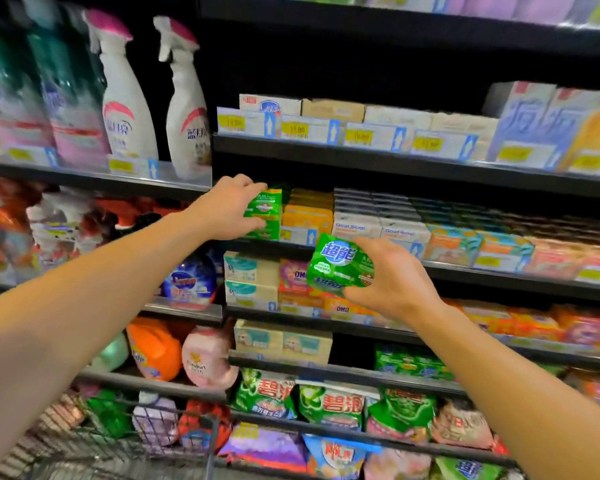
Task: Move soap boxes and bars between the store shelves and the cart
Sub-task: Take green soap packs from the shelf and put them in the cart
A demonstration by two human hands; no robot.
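My left hand reaches to the left end of the middle shelf and grips a green soap pack standing there beside yellow soap boxes. Fingers sit on the pack's top and the thumb under its lower edge. My right hand holds a second green soap pack in the air in front of the shelf, tilted, its label facing me. The wire cart is at the bottom left below my left arm.
White goat soap boxes and orange-teal boxes fill the same shelf to the right. Spray bottles stand upper left. Detergent bottles and green bags fill lower shelves. The cart holds several bags.
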